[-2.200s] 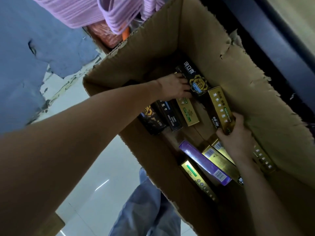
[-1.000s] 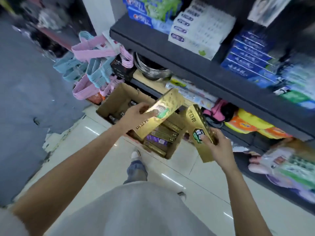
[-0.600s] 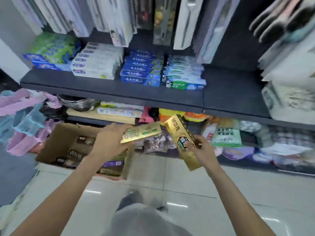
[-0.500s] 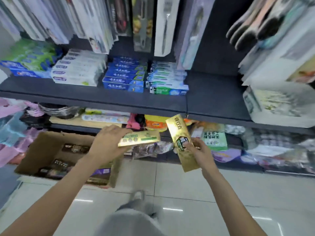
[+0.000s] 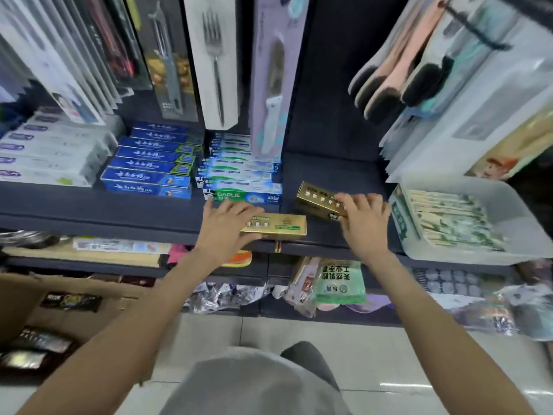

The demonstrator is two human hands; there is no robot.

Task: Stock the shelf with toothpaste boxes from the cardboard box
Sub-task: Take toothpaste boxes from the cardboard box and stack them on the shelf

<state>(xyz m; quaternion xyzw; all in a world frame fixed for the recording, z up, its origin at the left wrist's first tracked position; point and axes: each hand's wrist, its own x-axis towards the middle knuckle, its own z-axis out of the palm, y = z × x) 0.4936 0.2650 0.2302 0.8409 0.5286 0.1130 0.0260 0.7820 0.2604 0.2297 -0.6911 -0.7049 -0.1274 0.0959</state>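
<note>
Two gold toothpaste boxes lie on the dark shelf [image 5: 104, 211]. One gold box [image 5: 284, 224] sits along the shelf's front edge, and my left hand [image 5: 227, 229] presses on its left end with spread, straight fingers. The other gold box [image 5: 317, 199] lies angled further back and to the right; my right hand [image 5: 363, 226] grips its right end, fingers curled over the top. The cardboard box [image 5: 18, 298] stands on the floor at lower left with dark toothpaste boxes [image 5: 70, 301] inside.
Stacks of blue [image 5: 149, 172], green-and-white Darlie [image 5: 239, 181] and white [image 5: 48, 157] toothpaste boxes fill the shelf's left half. A clear plastic bin [image 5: 508, 205] stands at the right. Packaged cutlery [image 5: 215, 61] hangs above. A lower shelf holds bagged goods [image 5: 341, 283].
Both hands have risen from in front of the lower shelf and brought the two gold boxes onto the dark shelf. The view has tilted up, away from the cardboard box.
</note>
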